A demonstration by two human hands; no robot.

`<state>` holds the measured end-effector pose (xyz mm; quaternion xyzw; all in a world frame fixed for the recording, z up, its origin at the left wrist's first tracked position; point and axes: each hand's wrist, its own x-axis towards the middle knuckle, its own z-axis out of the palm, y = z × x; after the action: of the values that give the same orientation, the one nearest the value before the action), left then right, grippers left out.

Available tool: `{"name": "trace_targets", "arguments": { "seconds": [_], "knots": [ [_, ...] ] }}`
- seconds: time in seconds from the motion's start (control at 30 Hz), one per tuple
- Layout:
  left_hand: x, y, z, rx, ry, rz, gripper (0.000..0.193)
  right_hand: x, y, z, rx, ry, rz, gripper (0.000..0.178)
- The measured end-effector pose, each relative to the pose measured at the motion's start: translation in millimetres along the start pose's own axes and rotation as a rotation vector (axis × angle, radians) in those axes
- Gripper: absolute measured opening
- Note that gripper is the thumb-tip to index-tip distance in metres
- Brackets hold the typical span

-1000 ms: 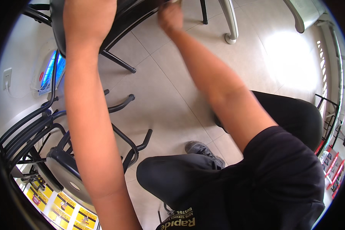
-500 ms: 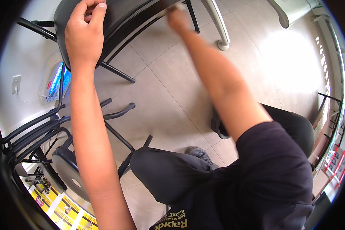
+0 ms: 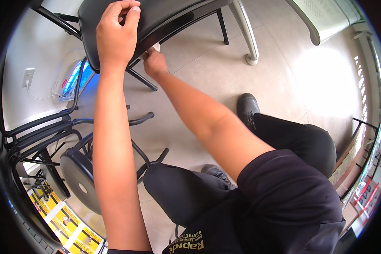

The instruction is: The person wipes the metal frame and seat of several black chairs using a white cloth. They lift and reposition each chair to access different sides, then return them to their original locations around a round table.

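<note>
A black padded seat [image 3: 169, 17] with a dark frame stretches across the top. Over its left part lies my left hand [image 3: 117, 36], fingers curled in toward the thumb; whether anything is inside them is hidden. Below the seat's near edge, my right hand [image 3: 155, 64] is closed on a white cloth [image 3: 157, 46], of which only a small part shows. The cloth is against or close to the dark frame at that edge; my fingertips are partly hidden there.
Black metal-framed chairs [image 3: 78, 180] stand at the left, beside a wall with an outlet [image 3: 28, 77] and a blue-lit device [image 3: 77, 80]. A pale metal leg [image 3: 246, 31] and a light perforated bench seat [image 3: 326, 17] are at upper right. My boot [image 3: 248, 108] rests on the tiles.
My right hand has swung left and nearer along the seat's edge, with the cloth. The view has shifted slightly, so the seat and my left hand appear farther right. My right leg looks more extended.
</note>
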<state>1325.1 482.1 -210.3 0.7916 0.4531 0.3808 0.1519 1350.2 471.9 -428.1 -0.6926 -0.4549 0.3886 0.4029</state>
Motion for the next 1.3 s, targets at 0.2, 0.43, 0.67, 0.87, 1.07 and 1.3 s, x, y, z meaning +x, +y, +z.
{"name": "trace_targets", "arguments": {
  "seconds": [0.2,0.43,0.67,0.87,1.07,1.3],
  "knots": [
    [7,13,3,-0.054,-0.014,0.064,0.022,91,127,-133,-0.400,0.337,-0.247,0.038],
    [-4,-6,-5,-0.125,-0.010,-0.008,0.025,92,103,-210,-0.269,0.502,-0.138,0.032],
    [0,2,-1,-0.108,-0.020,-0.073,0.025,39,88,-57,-0.162,0.275,-0.211,0.040],
    [-1,-2,-2,-0.141,-0.028,-0.029,0.024,43,69,-75,-0.551,-0.061,-0.300,0.042],
    [-2,3,-13,-0.118,0.015,0.023,0.020,75,100,-202,-0.669,0.117,-0.156,0.057],
    [3,5,-5,-0.295,0.100,0.063,0.018,69,79,-130,-0.814,0.272,-0.035,0.056]
  ]
}}
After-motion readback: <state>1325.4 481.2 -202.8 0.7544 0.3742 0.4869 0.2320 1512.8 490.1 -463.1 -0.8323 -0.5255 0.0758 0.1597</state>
